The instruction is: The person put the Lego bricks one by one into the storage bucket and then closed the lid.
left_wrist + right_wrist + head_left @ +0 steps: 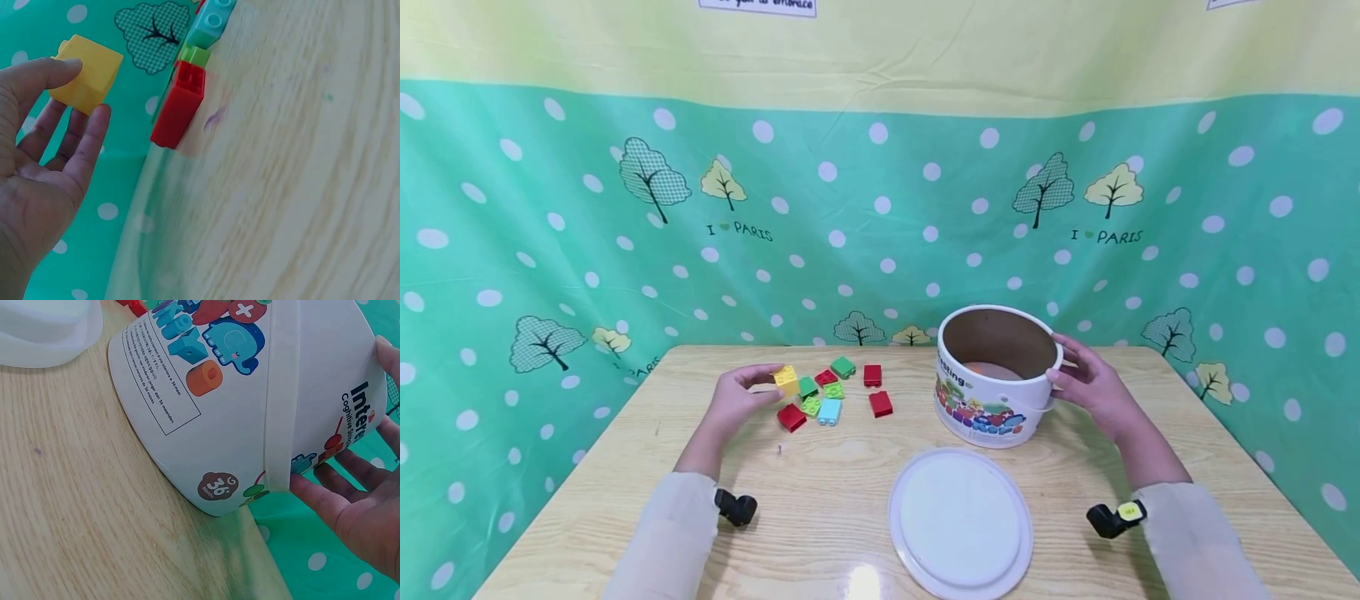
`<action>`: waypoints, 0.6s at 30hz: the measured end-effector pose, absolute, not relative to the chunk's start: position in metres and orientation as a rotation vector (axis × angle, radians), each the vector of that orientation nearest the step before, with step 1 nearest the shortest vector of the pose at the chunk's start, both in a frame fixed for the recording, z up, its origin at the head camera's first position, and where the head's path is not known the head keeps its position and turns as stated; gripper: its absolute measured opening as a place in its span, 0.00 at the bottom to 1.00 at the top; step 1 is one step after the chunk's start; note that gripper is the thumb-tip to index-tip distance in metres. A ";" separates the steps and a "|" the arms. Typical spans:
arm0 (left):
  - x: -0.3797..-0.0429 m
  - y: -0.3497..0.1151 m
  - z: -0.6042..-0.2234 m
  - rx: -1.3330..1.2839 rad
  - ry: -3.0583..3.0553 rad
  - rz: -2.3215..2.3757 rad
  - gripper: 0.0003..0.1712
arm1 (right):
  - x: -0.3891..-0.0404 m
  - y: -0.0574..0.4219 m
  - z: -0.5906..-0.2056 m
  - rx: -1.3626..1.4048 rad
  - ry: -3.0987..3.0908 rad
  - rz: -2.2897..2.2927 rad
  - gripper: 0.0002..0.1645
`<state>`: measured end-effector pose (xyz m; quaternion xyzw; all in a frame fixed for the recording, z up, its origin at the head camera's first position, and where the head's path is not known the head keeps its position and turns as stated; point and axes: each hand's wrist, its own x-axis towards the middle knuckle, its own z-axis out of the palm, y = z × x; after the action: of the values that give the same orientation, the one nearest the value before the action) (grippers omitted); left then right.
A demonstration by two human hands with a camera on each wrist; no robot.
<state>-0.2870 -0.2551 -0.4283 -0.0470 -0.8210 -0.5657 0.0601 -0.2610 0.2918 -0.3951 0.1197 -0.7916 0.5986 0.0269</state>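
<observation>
My left hand (737, 400) pinches a yellow toy brick (786, 381) between thumb and fingers at the left of the brick group. In the left wrist view the yellow brick (90, 72) shows smooth sides, with the thumb across one face. Beneath and beside it lie a red brick (792, 417), a green brick (807, 387) and a light blue brick (830, 412). At the right, my right hand (1093, 387) holds the side of a white printed bucket (977, 408) near its rim, thumb and fingers spread around the wall. Something orange shows on the bucket's floor.
A round white lid (961, 521) lies flat in front of the bucket. More bricks lie between the hands, among them a red one (881, 405) and a green one (843, 367). A polka-dot curtain (880, 208) hangs behind the wooden table (820, 517).
</observation>
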 end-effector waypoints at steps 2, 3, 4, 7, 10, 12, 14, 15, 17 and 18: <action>-0.287 -0.252 -0.427 -0.155 -2.473 -1.741 0.28 | -0.261 0.292 -0.395 0.376 -2.447 1.842 0.42; -0.286 -0.251 -0.426 -0.165 -2.471 -1.750 0.28 | -0.261 0.292 -0.395 0.376 -2.446 1.843 0.42; -0.285 -0.249 -0.424 -0.177 -2.468 -1.757 0.28 | -0.261 0.292 -0.395 0.376 -2.447 1.842 0.42; -0.283 -0.244 -0.421 -0.201 -2.463 -1.769 0.28 | -0.262 0.292 -0.396 0.372 -2.454 1.838 0.42; -0.280 -0.240 -0.417 -0.225 -2.456 -1.779 0.28 | -0.261 0.292 -0.396 0.366 -2.457 1.838 0.42; -0.279 -0.237 -0.415 -0.234 -2.441 -1.801 0.28 | -0.261 0.292 -0.396 0.367 -2.459 1.835 0.43; -0.277 -0.233 -0.412 -0.250 -2.429 -1.823 0.28 | -0.261 0.292 -0.396 0.371 -2.459 1.831 0.43; -0.277 -0.231 -0.411 -0.259 -2.424 -1.834 0.28 | -0.261 0.292 -0.396 0.371 -2.460 1.828 0.43; -0.276 -0.228 -0.408 -0.271 -2.412 -1.858 0.28 | -0.262 0.293 -0.397 0.372 -2.461 1.822 0.43; -0.275 -0.226 -0.407 -0.289 -2.410 -1.867 0.28 | -0.262 0.293 -0.397 0.372 -2.462 1.821 0.42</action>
<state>-0.2753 -0.2257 -0.4068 -0.0944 -0.7863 -0.6093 0.0398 -0.2617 0.2927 -0.3966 0.1204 -0.7978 0.5901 0.0286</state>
